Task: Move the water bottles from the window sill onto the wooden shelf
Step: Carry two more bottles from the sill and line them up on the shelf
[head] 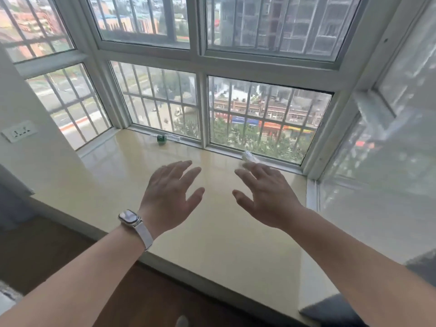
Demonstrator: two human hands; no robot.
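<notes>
Two clear water bottles lie on their sides on the cream window sill [212, 232], against the window frame. One bottle [164, 138], with a green label, rests at the far middle-left. The other bottle [250, 157] lies further right, and my right hand's fingertips partly hide it. My left hand [171, 197], with a watch on the wrist, hovers open above the sill, well short of the green-label bottle. My right hand [266, 197] is open too, fingers spread, its fingertips close to the right bottle. No wooden shelf is in view.
A barred bay window [203, 109] closes the sill on three sides. A wall socket [18, 132] sits on the white wall at the left. Dark wooden floor [47, 251] lies below the sill's front edge. A dark cushion corner [330, 310] shows at the lower right.
</notes>
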